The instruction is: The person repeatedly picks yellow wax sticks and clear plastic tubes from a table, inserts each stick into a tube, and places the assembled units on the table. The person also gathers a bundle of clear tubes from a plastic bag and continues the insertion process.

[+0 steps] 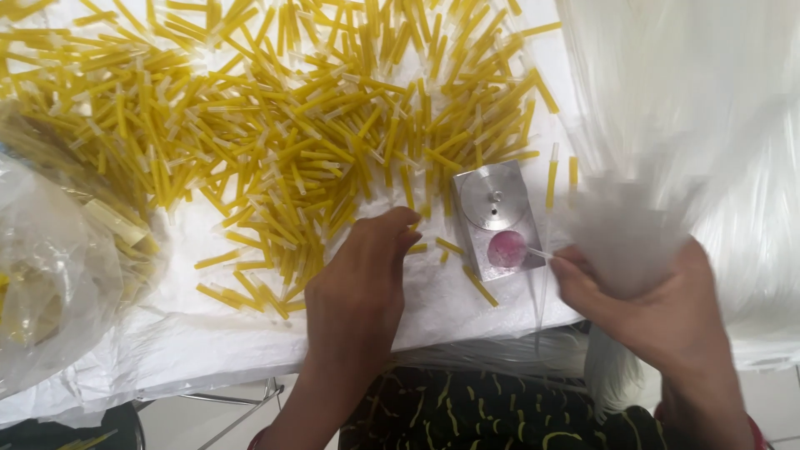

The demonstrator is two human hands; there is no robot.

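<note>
We see a small metal block (493,218) near the front edge of the surface (208,333), which is covered in white plastic sheeting. The block carries a round silver disc on its far half and a pink pad (507,248) on its near half. A thin white fibre tip (539,252) reaches the pink pad from the right.

Our right hand (646,304) is closed around a thick bundle of white fibres (621,229), thumb and fingers pinched at the end nearest the block; the hand and bundle are blurred, so we cannot tell the grip in finer detail. The bundle fans upward into a large mass of the same white strands (708,92) filling the right side of the view.

Our left hand (362,279) lies just left of the block, fingers curled down with the fingertips (406,219) at the edge of the heap of yellow sticks (275,108); we cannot tell whether it pinches one. The sticks, each with a pale end, spread across the far part of the surface, and a few lie loose just beside the block.

At the far left sits a clear plastic bag (50,283) with more yellow pieces inside. Below the surface edge we see dark patterned fabric (483,412).
</note>
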